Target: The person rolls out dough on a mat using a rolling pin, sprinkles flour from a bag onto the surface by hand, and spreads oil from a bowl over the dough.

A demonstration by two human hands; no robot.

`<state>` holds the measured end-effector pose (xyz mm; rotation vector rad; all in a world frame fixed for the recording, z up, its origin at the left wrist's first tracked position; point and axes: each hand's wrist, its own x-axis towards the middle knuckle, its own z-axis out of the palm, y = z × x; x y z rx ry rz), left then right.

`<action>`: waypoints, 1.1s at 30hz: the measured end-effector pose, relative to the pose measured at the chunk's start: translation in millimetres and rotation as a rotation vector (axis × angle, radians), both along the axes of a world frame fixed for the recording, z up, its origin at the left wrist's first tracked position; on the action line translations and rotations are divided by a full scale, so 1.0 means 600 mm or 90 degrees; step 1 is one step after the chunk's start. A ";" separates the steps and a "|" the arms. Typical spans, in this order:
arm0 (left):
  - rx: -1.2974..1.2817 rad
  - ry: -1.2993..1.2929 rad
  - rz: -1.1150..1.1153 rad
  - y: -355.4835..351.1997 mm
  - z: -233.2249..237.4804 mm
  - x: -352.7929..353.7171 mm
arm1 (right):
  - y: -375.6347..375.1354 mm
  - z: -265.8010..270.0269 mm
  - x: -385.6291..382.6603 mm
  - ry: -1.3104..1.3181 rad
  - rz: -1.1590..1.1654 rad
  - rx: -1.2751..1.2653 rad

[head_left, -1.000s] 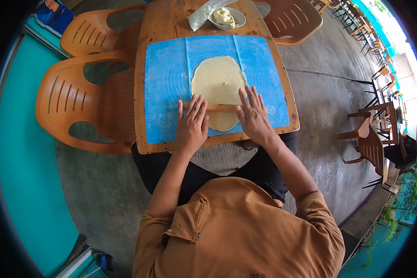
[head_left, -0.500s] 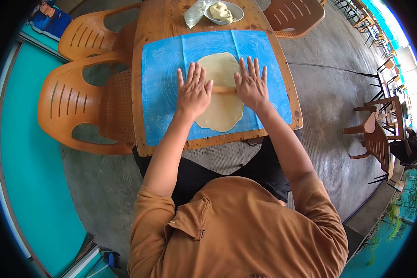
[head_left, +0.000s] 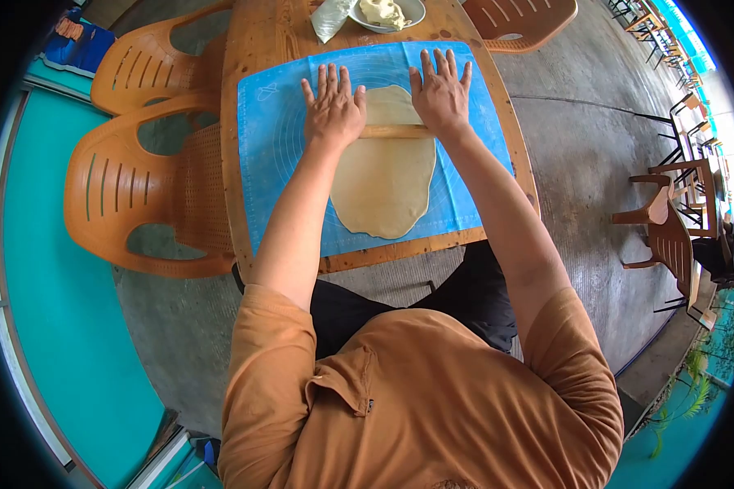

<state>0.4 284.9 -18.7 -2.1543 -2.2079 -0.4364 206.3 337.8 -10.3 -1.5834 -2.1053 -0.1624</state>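
Observation:
A thin wooden rolling pin (head_left: 395,131) lies crosswise on a flat oval sheet of dough (head_left: 383,183). My left hand (head_left: 333,108) rests palm down over the pin's left end, its fingers stretched out and spread. Over the right end lies my right hand (head_left: 443,95), also flat with fingers apart. Both palms press on the pin without wrapping round it, and they hide its ends. Beneath the dough is a blue silicone mat (head_left: 277,163) printed with white circles and a ruled border.
On the wooden table (head_left: 281,24), beyond the mat, stand a white bowl (head_left: 414,11) holding a pale lump of dough (head_left: 381,11) and a plastic bag (head_left: 332,19) of white stuff. Orange chairs (head_left: 139,183) line the left side; another brown chair (head_left: 522,24) is at the far right.
Both hands have moved forward, away from my body, and the rolling pin has rolled with them toward the far end of the dough. The view has shifted slightly.

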 end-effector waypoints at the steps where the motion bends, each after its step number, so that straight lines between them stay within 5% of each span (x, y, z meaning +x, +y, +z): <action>1: -0.012 -0.003 0.011 0.007 0.001 0.000 | 0.005 -0.001 0.000 0.000 -0.002 -0.001; 24: -0.051 -0.010 -0.019 -0.119 0.019 0.017 | -0.130 0.006 0.020 0.006 -0.015 -0.240; 33: -0.030 -0.018 -0.038 -0.152 0.016 0.018 | -0.167 0.010 0.024 0.006 -0.010 -0.210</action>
